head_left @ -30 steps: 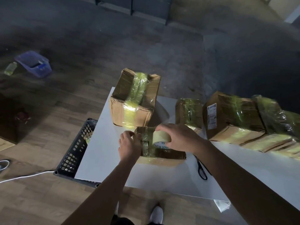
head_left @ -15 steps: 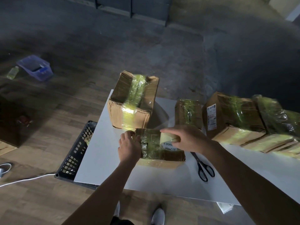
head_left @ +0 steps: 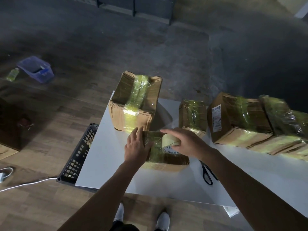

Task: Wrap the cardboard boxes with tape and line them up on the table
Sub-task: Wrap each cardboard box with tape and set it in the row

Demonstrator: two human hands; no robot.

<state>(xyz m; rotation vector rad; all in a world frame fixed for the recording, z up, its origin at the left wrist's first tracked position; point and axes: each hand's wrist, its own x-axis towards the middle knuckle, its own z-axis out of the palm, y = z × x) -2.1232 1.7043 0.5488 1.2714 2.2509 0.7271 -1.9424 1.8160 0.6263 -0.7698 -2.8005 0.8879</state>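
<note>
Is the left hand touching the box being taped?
Touching. The head view shows the left hand pressed flat on the left end of the small box, fingers overlapping its top.

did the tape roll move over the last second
Yes. The tape roll in the right hand moved rightward across the small box, toward the scissors.

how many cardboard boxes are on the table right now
5: one under the hands, a big one behind it, a small middle one, two at right; more may be out of frame.
</note>
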